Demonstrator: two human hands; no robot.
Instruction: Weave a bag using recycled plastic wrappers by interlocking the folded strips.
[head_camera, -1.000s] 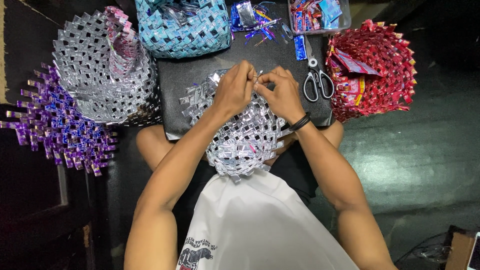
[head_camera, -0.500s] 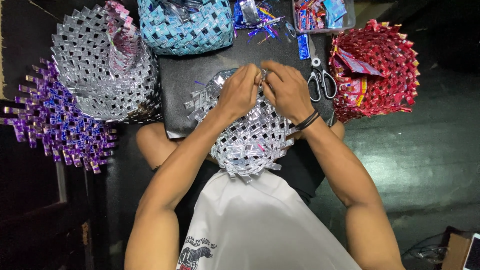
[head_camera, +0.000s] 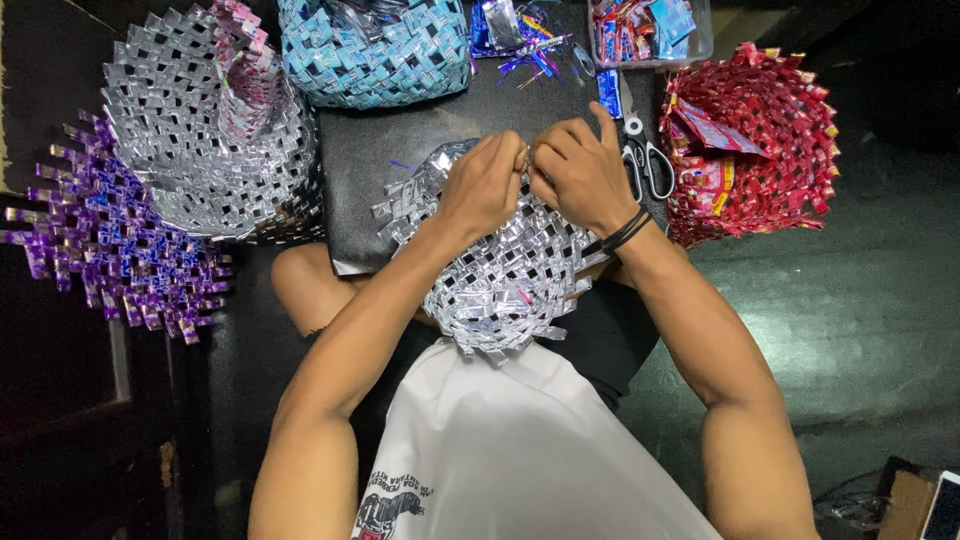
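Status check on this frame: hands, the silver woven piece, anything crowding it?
Left hand and right hand both pinch the top edge of the silver woven piece. Scissors lie close beside the right hand.

Scissors (head_camera: 648, 165) lie just beside a red woven basket (head_camera: 760, 140). A blue woven basket (head_camera: 375, 50), a large silver one (head_camera: 200, 140) and a purple one (head_camera: 110, 240) sit nearby.

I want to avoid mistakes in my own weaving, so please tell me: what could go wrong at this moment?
1. Both hands, left hand and right hand, pinch one spot on the rim of the silver woven basket; a hard pull may tear or loosen a strip.
2. The scissors lie just beside the right hand, so the wrist could knock them.
3. Loose strip ends stick out at the left edge and may unravel or snag.
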